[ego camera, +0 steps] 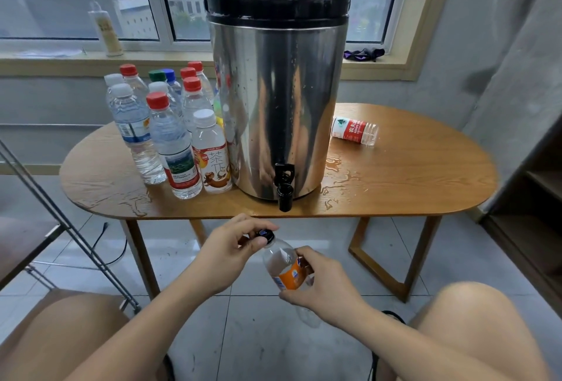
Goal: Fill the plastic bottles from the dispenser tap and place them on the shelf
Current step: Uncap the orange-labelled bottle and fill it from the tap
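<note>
The orange-labelled bottle (285, 269) is held in the air below the front edge of the counter (410, 180), just under and slightly in front of the tap (285, 187). It is tilted, with its neck up and to the left. It looks clear inside; whether it holds water I cannot tell. Its black cap (265, 235) sits on the neck, and the left hand (229, 248) has its grip closed on that cap, thumb and fingers curled round the rim from above. The right hand (317, 285) has its grip closed on the bottle's body, fingers wrapped over the label from the right and below. The two hands are near each other, with the shoulder of the bottle showing between them.

Above them, the steel dispenser (276, 91) with a black lid stands upright on the counter, its tap pointing down past the counter's edge. Left of the dispenser stands a cluster of capped bottles (170, 134), close together, with red, white, green and blue caps. To the right of the dispenser, a red-labelled bottle (354, 130) lies on its side. Water puddles (337, 174) spread on the counter on both sides of the dispenser. A dark wooden shelf (535, 207) stands at the far right.
</note>
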A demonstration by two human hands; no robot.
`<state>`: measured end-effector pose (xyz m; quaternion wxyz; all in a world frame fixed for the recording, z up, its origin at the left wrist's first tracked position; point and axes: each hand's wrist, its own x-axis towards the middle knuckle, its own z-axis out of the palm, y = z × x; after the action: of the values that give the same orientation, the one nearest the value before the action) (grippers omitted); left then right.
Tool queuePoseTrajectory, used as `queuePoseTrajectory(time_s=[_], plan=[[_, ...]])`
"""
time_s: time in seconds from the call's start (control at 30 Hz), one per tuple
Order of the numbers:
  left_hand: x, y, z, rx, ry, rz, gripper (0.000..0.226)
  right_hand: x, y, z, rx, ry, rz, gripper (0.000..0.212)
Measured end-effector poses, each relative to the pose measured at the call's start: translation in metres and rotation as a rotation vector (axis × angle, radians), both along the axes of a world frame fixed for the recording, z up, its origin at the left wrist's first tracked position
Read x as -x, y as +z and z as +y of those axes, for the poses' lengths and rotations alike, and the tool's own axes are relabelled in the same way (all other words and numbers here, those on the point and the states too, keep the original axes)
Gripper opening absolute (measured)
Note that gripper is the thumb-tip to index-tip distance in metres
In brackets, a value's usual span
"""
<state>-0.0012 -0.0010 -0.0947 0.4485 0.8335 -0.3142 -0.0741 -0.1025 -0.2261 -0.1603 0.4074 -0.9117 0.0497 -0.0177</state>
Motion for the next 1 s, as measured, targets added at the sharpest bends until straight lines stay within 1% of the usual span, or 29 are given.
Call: queuePoseTrajectory(time_s=[0.13,0.27,0.3,0.37,0.43,0.5,0.53,0.63,0.7,0.77,0.83,0.97,1.0], plan=[[-0.001,-0.001,-0.003,-0.044,0.08,-0.01,0.024,-0.001,-0.004,0.0,0.067,-0.014,-0.028,0.075],[0.0,-0.003,-0.008,-0.135,0.183,-0.037,0.002,-0.002,-0.006,0.001,0.168,-0.026,-0.051,0.075],[0.001,-0.003,-0.009,-0.164,0.222,-0.068,0.011,-0.002,-0.006,0.001,0.187,-0.029,-0.059,0.076],[0.002,-0.003,-0.011,-0.236,0.277,-0.11,0.039,-0.002,-0.004,0.001,0.229,-0.029,-0.067,0.076],[0.002,-0.001,-0.012,-0.368,0.278,-0.13,0.063,-0.003,-0.002,0.0,0.248,-0.023,-0.061,0.076],[0.0,-0.002,-0.011,-0.449,0.234,-0.148,0.074,-0.004,-0.001,0.0,0.235,-0.027,-0.061,0.077],[0.0,-0.001,-0.009,-0.421,0.205,-0.145,0.073,-0.004,0.0,-0.001,0.228,-0.03,-0.062,0.077],[0.0,-0.001,-0.002,-0.134,0.09,-0.073,0.059,-0.006,0.0,-0.003,0.215,-0.043,-0.065,0.077],[-0.002,-0.002,0.003,-0.012,0.024,-0.027,0.049,-0.008,0.0,-0.005,0.197,-0.05,-0.063,0.075],[-0.005,-0.003,0.007,0.003,-0.013,0.002,0.047,-0.008,0.0,-0.006,0.188,-0.053,-0.058,0.076],[-0.007,-0.004,0.01,-0.01,-0.002,0.011,0.046,-0.009,0.0,-0.007,0.194,-0.05,-0.058,0.076],[-0.008,-0.001,0.006,0.0,0.105,0.008,0.028,-0.009,-0.002,-0.004,0.186,-0.041,-0.061,0.077],[-0.008,0.001,0.004,0.004,0.142,0.008,0.029,-0.01,-0.002,-0.003,0.187,-0.04,-0.063,0.077]])
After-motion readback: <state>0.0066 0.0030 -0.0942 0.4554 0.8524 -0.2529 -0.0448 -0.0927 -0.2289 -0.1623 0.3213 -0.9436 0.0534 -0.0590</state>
